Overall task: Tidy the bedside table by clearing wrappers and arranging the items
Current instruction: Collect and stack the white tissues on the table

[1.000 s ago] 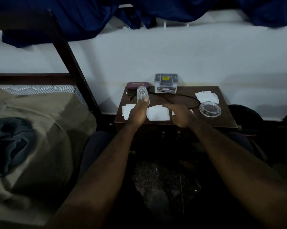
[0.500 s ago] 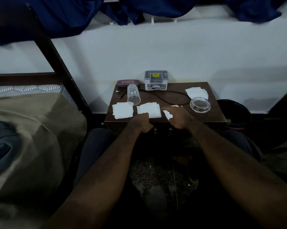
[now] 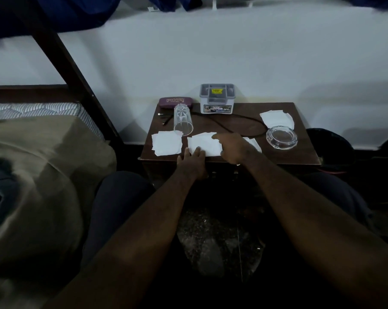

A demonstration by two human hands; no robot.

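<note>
Okay, left hand (image 3: 192, 162): fingers (image 3: 197, 152) straight and unclenched, tips on the near edge of the middle wrapper (image 3: 203, 142)
Right hand (image 3: 235, 148): fingers draped over that wrapper's right side; gripping or just touching, can't tell
Middle wrapper: flat on the table (image 3: 300, 155), between both sets of fingers
Second wrapper (image 3: 166, 143): just left of the left fingers
Glass (image 3: 183, 120): on its side, just beyond them

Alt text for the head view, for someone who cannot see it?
Two hands handle a white wrapper on a dark bedside table: left hand touches its near edge, right hand lies across it. A clear glass and an ashtray sit nearby.
</note>
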